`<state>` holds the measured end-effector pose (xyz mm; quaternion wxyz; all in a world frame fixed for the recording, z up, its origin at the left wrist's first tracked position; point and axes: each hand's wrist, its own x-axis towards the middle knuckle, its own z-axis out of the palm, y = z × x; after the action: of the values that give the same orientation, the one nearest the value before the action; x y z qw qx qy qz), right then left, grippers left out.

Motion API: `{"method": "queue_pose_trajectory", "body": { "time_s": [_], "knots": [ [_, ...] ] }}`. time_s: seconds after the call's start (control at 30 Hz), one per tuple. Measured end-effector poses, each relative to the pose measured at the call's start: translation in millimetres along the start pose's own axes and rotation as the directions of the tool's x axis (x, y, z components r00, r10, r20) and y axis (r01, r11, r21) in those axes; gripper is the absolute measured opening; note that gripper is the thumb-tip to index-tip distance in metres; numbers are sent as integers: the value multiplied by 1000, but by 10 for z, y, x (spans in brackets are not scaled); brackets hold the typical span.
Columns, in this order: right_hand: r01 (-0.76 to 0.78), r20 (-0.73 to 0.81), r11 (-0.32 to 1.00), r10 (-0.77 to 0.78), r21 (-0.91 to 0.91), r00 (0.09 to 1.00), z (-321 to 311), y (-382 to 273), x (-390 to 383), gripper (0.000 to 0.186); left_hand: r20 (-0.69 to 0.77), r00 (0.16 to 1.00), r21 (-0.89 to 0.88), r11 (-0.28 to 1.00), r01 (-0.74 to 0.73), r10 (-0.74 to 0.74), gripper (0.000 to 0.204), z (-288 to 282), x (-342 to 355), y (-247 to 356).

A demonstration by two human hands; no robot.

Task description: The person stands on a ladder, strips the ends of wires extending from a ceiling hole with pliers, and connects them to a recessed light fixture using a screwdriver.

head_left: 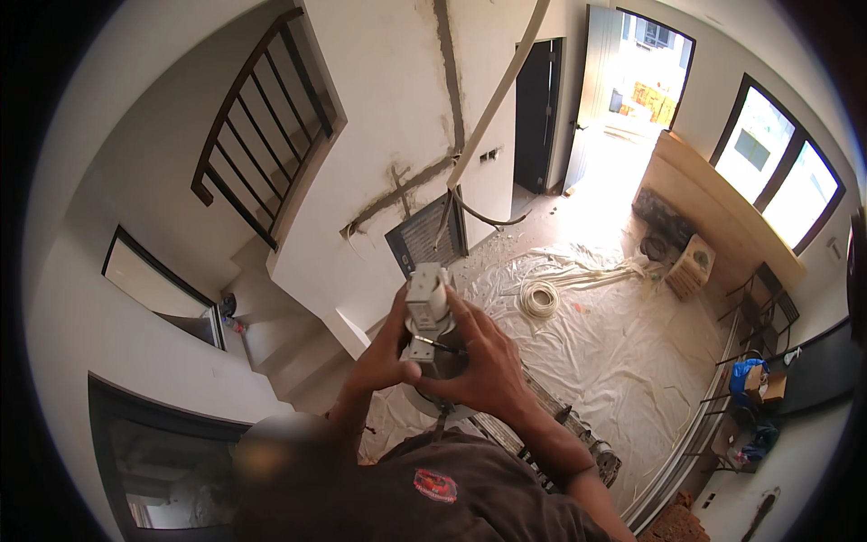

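Note:
In front of my chest, my left hand (377,358) and my right hand (490,363) are closed around a pale boxy fitting (423,303). It has a white block at the top, a rounded side and a smaller block lower down; its exact kind I cannot tell. My left hand grips the left side, with the thumb on the lower part. Along the right side lie my right hand's fingers, the thumb reaching across below. A short thin dark piece (440,344) crosses the fitting between the hands. My palms hide part of it.
Under my right forearm is a ladder-like metal frame (539,406). A coil of white cable (540,298) lies on plastic sheeting (614,361). A pale conduit (501,95) hangs ahead, near dark loose cables (492,219). Stairs (293,339) are at left, chairs (763,303) at right.

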<state>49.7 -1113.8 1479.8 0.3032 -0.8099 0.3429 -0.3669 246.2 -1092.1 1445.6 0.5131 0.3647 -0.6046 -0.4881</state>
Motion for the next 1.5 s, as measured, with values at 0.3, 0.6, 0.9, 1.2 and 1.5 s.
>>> {"method": "queue_pose_trajectory", "body": {
  "time_s": [0.3, 0.6, 0.9, 1.2, 1.5],
  "knots": [
    [240, -226, 949, -193, 204, 955, -259, -14, 85, 28, -106, 983, -336, 925, -174, 147, 139, -641, -201, -411],
    [475, -526, 866, -334, 158, 782, -76, -65, 517, 26, 94, 969, -854, 520, -39, 227, 130, -274, -82, 310],
    [621, -613, 780, -454, 77, 646, 76, -81, 864, 26, 312, 905, -905, 381, 190, 289, 104, -901, -248, 183],
    [698, -682, 716, -507, 6, 526, 256, 95, 1271, 24, 259, 922, -888, 446, 110, 287, 110, -941, -306, 290],
    [586, -427, 807, -556, -72, 714, -125, -257, 856, 45, 120, 951, -797, 599, -78, 284, 115, -871, -322, 320]
  ]
}}
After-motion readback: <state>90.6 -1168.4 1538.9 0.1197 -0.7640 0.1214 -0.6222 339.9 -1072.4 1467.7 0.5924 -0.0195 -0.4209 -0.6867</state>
